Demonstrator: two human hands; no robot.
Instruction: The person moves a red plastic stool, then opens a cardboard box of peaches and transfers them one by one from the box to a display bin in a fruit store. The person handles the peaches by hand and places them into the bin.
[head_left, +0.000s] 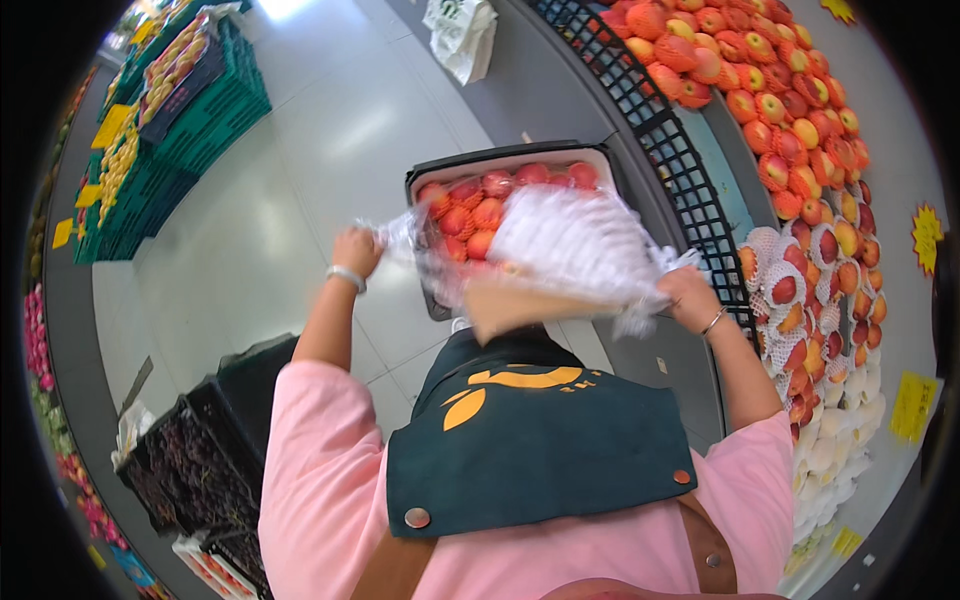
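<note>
My left hand (358, 253) grips a gathered edge of a clear plastic sheet (401, 231), left of an open box (510, 156) of red apples or similar fruit (487, 214) in orange foam nets. On the other side, my right hand (686, 296) is closed on the sheet's right end. White foam padding (570, 232) and a blurred tan cardboard piece (532, 304) lie between my hands, over the near right part of the box. Whether the padding is held too, I cannot tell.
A black plastic grid barrier (675, 150) edges the fruit display (795, 135) on the right. Green crates (217, 97) with fruit stand at the upper left, dark grapes (199, 465) at the lower left. White plastic bags (463, 34) hang at the top. Tiled floor (247, 202) shows to the left.
</note>
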